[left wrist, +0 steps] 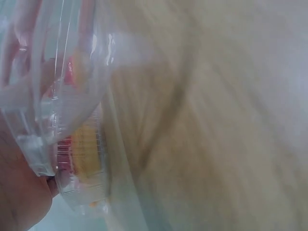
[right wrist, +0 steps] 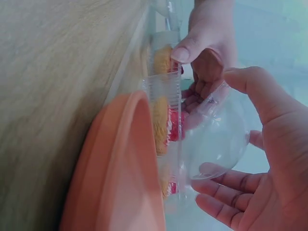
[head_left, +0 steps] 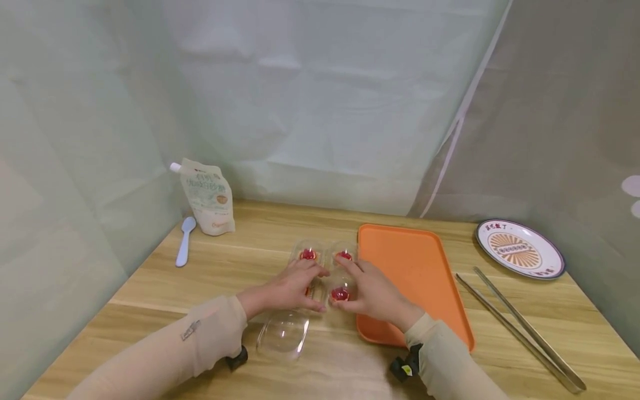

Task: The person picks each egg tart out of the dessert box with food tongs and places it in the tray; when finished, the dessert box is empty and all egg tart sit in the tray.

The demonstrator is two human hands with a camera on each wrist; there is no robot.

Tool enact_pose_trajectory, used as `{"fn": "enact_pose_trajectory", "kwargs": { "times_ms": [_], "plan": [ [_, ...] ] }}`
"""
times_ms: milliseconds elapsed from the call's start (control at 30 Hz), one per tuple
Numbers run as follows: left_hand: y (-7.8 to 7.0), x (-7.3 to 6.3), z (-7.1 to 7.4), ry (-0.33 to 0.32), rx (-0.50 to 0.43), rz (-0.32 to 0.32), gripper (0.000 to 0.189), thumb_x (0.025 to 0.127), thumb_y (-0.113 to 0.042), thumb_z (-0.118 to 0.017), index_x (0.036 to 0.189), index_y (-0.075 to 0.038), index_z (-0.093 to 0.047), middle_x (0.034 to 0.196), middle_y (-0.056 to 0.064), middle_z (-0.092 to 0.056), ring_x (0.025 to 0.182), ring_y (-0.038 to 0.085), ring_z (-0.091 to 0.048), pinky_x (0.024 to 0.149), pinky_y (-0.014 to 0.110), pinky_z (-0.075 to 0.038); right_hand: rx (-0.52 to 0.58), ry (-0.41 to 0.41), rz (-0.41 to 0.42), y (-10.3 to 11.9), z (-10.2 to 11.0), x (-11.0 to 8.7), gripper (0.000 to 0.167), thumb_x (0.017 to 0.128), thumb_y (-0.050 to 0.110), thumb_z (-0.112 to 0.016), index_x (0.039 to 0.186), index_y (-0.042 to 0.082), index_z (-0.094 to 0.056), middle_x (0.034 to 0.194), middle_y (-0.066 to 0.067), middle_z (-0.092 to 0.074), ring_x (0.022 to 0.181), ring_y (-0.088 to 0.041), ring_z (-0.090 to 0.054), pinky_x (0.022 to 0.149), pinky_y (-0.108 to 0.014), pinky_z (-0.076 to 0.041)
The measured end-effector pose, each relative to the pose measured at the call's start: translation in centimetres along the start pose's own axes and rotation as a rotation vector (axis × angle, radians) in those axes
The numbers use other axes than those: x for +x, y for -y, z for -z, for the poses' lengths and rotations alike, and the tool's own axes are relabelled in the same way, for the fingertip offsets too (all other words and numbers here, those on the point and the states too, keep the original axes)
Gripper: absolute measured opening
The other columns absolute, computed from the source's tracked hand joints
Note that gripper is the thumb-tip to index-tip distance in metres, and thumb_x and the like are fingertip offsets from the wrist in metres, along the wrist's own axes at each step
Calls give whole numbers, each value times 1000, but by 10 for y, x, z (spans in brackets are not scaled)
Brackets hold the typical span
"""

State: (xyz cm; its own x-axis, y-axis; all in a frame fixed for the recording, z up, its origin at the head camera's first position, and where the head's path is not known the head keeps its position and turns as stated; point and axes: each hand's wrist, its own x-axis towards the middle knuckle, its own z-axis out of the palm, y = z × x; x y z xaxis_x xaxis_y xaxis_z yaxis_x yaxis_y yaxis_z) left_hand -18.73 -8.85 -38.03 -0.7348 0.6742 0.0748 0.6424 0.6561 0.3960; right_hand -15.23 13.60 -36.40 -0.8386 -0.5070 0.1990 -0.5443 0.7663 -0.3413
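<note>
Clear plastic dessert boxes with domed lids stand mid-table, holding several small tarts (head_left: 340,294) with red tops. My right hand (head_left: 375,291) grips a clear domed lid (right wrist: 216,139) between thumb and fingers, over the near right tart. In the right wrist view, the lid is tilted above its base. My left hand (head_left: 290,286) holds the near left box (right wrist: 162,53), its thumb at the rim and its fingers on the far side. That box's lid (head_left: 285,333) lies hinged open toward me. The left hand hides most of the tart beneath it.
An orange tray (head_left: 415,272) lies right beside the boxes. Farther right are metal tongs (head_left: 525,333) and a patterned plate (head_left: 520,249). At the back left stand a spouted pouch (head_left: 207,197) and a light blue spoon (head_left: 185,241). Cloth walls border the table.
</note>
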Motion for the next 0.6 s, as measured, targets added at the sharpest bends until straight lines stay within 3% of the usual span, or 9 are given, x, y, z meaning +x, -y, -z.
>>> {"fn": "enact_pose_trajectory", "kwargs": {
  "times_ms": [200, 433, 600],
  "plan": [
    [0, -7, 1, -26, -3, -26, 75, 72, -49, -79, 131, -12, -53, 131, 7, -55, 126, 26, -46, 111, 48, -33, 18, -47, -6, -1, 4, -8, 83, 77, 43, -75, 148, 22, -35, 124, -12, -58, 103, -25, -59, 86, -45, -53],
    [-7, -12, 7, -84, 43, -78, 76, 72, -47, -79, 133, -11, -52, 128, 7, -56, 124, 27, -47, 110, 49, -34, -13, -119, -12, -2, 13, -19, 78, 75, 44, -76, 138, 7, -48, 119, -9, -61, 101, -24, -62, 86, -44, -53],
    [-14, -15, 13, -122, 65, -118, 77, 71, -47, -80, 134, -11, -52, 125, 6, -57, 120, 24, -49, 109, 49, -35, -1, -190, 1, 1, 16, -26, 76, 73, 41, -79, 133, 5, -50, 112, -6, -63, 98, -23, -62, 84, -42, -53]
  ]
}}
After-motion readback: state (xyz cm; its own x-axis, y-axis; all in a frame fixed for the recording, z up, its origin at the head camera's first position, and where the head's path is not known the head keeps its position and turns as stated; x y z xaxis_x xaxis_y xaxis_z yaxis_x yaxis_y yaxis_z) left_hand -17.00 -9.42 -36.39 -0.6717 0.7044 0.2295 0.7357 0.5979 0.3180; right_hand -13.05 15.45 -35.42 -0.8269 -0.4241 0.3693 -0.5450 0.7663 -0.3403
